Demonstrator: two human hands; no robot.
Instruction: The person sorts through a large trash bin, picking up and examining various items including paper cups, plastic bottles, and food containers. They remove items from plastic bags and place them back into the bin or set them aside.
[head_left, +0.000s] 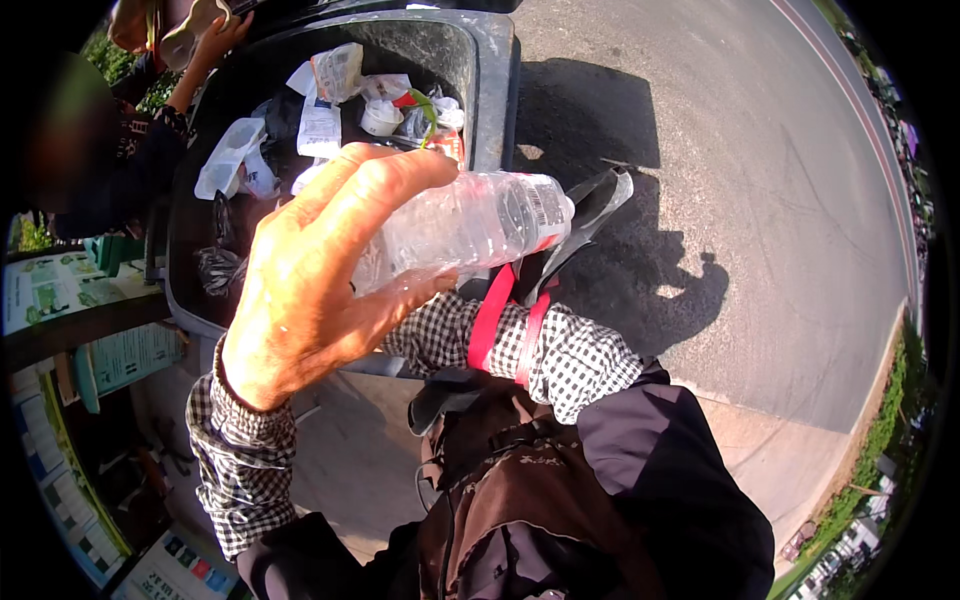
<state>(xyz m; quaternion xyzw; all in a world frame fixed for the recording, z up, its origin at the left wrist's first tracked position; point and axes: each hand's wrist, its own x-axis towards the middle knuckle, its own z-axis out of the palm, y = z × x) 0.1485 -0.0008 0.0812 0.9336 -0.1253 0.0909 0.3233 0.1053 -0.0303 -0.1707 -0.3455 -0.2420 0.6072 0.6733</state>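
Observation:
My left hand (322, 262) grips a clear, crumpled plastic bottle (457, 229) between thumb and fingers. The bottle lies roughly sideways over the near right corner of a dark waste bin (493, 90), its neck pointing right. The right forearm in a checked sleeve cover (442, 330) passes behind the bottle, and my right hand is hidden. Red straps (491, 319) loop round that forearm, and a black and grey bag (585, 225) shows beyond it. Inside the bin are a clear plastic tray (232, 154), a white cup (381, 118), crumpled wrappers (337, 71) and black plastic bags (217, 270).
Another person (142, 150) stands at the bin's left side, one hand by a translucent container (191, 34). Printed boards (135, 356) stand at the left. Paved ground (750, 187) extends right. A brown bag (517, 465) hangs at my front.

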